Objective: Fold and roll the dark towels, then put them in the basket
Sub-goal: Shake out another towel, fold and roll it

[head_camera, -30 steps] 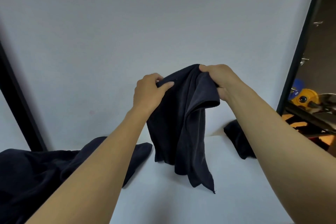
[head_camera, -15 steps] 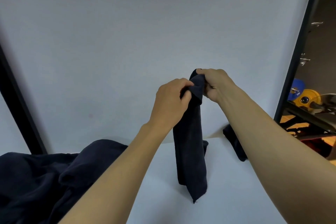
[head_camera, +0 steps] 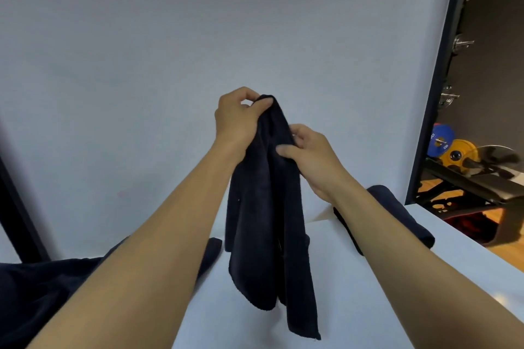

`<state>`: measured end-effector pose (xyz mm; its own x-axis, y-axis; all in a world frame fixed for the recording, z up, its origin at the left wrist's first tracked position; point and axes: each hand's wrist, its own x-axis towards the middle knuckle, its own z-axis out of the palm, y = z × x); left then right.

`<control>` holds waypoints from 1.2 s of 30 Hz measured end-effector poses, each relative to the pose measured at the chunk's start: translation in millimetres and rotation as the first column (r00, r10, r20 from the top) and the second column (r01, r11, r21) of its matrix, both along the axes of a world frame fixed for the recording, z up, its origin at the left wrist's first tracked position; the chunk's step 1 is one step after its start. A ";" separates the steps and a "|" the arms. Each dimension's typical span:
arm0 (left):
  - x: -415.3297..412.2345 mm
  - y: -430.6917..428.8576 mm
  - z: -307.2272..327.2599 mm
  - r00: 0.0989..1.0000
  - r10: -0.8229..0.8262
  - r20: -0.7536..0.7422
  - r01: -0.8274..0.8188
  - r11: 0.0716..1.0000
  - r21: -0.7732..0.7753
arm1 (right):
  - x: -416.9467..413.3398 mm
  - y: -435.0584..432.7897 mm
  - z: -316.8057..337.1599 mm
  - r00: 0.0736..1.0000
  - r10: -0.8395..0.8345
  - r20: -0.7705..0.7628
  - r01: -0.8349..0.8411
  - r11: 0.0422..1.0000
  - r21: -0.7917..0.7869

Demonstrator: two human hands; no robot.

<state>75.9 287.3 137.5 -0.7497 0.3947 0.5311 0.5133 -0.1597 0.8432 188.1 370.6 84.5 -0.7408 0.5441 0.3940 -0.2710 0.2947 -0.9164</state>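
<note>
Head view: left hand point(head_camera: 241, 119) pinches the top of a dark towel point(head_camera: 266, 221) hanging over the table point(head_camera: 382, 286) centre, right hand point(head_camera: 312, 159) grips its edge just below; looks early, not folded yet, loose pile point(head_camera: 42, 292) near left, second towel point(head_camera: 397, 212) far right, no basket visible.

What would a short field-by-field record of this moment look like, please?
held item: towel, hanging bunched above the table
left hand: pinches the towel's top
right hand: grips the towel lower down
other towels: pile at left; second towel behind the right arm
basket: not in view
background: weight plates at right
</note>
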 end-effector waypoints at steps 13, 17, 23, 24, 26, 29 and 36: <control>-105.6 -94.9 2.6 0.871 0.485 0.084 -0.481 0.875 -0.059 | 27.2 76.0 -32.0 0.775 -0.553 0.306 0.298 0.747 0.594; -113.2 -115.4 -13.9 0.795 0.586 -0.159 -0.594 0.697 -0.400 | 22.6 72.5 6.3 0.833 -0.541 0.121 0.402 0.740 0.539; -6.2 -40.1 9.4 0.923 -0.341 -0.176 0.197 0.815 -0.546 | -10.8 19.0 64.0 0.975 -0.006 0.224 -0.046 0.973 0.227; 1.3 -28.6 11.8 0.904 -0.359 -0.231 0.194 0.827 -0.527 | -14.5 14.6 67.8 0.977 0.007 0.213 -0.053 0.976 0.212; -0.7 -18.2 14.5 0.917 -0.267 -0.296 0.111 0.885 -0.453 | -15.4 14.1 69.1 0.988 0.010 0.154 -0.033 0.988 0.150; -8.9 -12.5 12.0 0.949 -0.160 -0.272 0.053 0.931 -0.362 | -8.4 16.6 46.9 0.983 0.081 0.166 -0.092 0.994 0.056; -27.8 -16.5 27.7 0.985 0.035 -0.167 -0.054 0.992 -0.111 | -2.1 26.3 -22.2 0.874 -0.099 0.476 -0.022 0.970 0.243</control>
